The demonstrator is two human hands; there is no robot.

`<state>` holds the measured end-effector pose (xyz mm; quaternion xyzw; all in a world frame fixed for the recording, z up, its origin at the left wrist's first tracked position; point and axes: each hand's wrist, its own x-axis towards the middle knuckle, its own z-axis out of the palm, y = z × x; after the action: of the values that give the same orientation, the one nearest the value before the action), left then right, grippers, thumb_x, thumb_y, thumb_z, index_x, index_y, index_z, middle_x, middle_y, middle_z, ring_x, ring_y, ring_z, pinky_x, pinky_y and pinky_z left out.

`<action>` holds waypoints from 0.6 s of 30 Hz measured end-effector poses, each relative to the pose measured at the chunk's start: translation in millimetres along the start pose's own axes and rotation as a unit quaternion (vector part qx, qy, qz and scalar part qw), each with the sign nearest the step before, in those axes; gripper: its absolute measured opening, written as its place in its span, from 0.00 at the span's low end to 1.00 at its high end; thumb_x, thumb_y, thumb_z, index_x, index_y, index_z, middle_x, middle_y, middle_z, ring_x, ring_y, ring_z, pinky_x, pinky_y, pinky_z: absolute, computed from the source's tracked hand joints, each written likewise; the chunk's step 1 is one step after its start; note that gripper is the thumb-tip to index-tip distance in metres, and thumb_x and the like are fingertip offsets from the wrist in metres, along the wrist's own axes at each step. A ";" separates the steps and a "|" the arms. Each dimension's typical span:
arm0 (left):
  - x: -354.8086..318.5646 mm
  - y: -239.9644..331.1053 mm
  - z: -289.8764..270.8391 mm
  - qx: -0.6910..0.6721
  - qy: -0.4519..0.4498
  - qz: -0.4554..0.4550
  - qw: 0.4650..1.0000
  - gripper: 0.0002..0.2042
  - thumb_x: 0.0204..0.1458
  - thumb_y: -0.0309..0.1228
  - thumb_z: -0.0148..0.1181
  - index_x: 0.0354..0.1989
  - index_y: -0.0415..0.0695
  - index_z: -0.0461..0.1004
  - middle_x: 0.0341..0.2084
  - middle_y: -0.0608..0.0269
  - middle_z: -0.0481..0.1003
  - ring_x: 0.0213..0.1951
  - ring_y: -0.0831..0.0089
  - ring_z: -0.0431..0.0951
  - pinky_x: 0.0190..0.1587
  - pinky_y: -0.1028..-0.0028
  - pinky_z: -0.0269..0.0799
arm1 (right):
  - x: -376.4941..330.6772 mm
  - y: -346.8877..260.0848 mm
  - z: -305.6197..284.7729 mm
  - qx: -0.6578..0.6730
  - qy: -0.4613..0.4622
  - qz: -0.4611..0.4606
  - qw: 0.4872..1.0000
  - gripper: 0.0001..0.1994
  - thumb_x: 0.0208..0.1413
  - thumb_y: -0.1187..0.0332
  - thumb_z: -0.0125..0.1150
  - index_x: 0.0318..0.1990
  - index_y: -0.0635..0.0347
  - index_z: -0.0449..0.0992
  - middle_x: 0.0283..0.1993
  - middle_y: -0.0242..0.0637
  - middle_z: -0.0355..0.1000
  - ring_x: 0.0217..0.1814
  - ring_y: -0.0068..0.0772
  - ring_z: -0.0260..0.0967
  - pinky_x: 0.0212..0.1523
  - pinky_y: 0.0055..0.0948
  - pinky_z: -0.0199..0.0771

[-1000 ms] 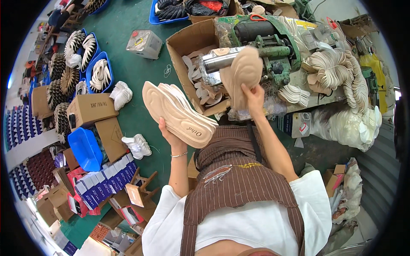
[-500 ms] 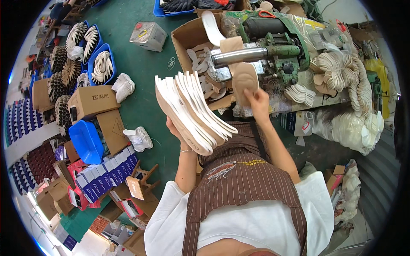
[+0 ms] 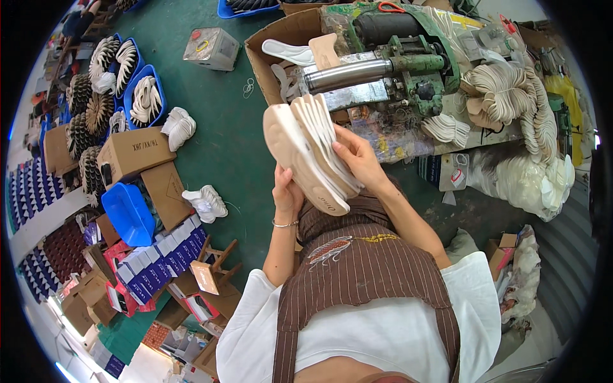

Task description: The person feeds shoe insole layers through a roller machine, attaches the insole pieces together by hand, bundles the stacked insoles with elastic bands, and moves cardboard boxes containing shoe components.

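Observation:
A fanned stack of beige shoe insoles [image 3: 306, 150] is held up in front of my chest. My left hand [image 3: 286, 191] grips the stack from below at its lower end. My right hand [image 3: 355, 156] rests on the right side of the stack, fingers pinching the nearest insole. Just beyond the stack stands a green roller machine [image 3: 389, 64] with a shiny steel roller. One beige insole [image 3: 324, 51] and a white one [image 3: 288, 51] stick up behind the roller, over an open cardboard box [image 3: 265, 48].
Bundles of insoles [image 3: 504, 89] lie on the bench at right. Blue tubs of insoles [image 3: 143, 99], cardboard boxes [image 3: 134, 153], a blue bin [image 3: 129, 214] and white insole piles [image 3: 204, 201] sit on the green floor at left. A small wooden stool [image 3: 214, 262] stands near my left side.
My right hand left the single insole at the machine's roller and came back onto the stack. The stack has shifted right and closer to the machine.

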<state>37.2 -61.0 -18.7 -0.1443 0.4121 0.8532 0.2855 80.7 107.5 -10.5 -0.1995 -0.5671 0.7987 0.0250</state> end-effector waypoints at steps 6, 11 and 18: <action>0.7 -1.6 15.7 0.078 -0.049 -0.016 0.996 0.36 0.42 0.34 0.62 0.59 0.33 0.52 0.52 0.50 0.64 0.53 0.57 0.67 0.56 0.62 0.65 | -8.2 -19.2 -13.0 0.141 -0.001 0.156 0.978 0.20 0.55 0.73 0.57 0.55 0.69 0.66 0.46 0.38 0.73 0.42 0.18 0.70 0.44 0.18 0.71; -5.0 -15.2 6.7 0.025 -0.014 -0.013 1.000 0.36 0.39 0.32 0.61 0.59 0.34 0.53 0.51 0.50 0.65 0.52 0.57 0.67 0.57 0.61 0.64 | -14.9 -10.1 -33.2 0.259 -0.015 0.222 0.940 0.17 0.53 0.70 0.61 0.48 0.70 0.71 0.42 0.36 0.73 0.41 0.18 0.71 0.41 0.18 0.72; -2.9 -23.5 27.5 0.019 0.035 0.001 0.999 0.35 0.42 0.27 0.59 0.61 0.36 0.52 0.53 0.52 0.63 0.55 0.59 0.64 0.59 0.64 0.59 | -5.4 38.8 -34.1 0.052 0.250 0.059 0.965 0.10 0.61 0.67 0.48 0.36 0.65 0.71 0.31 0.25 0.69 0.31 0.11 0.59 0.33 0.15 0.62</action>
<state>53.5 -28.8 -14.9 -0.1681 0.4378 0.8401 0.2727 104.7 122.8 -53.9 -0.4242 -0.4874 0.7521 0.1295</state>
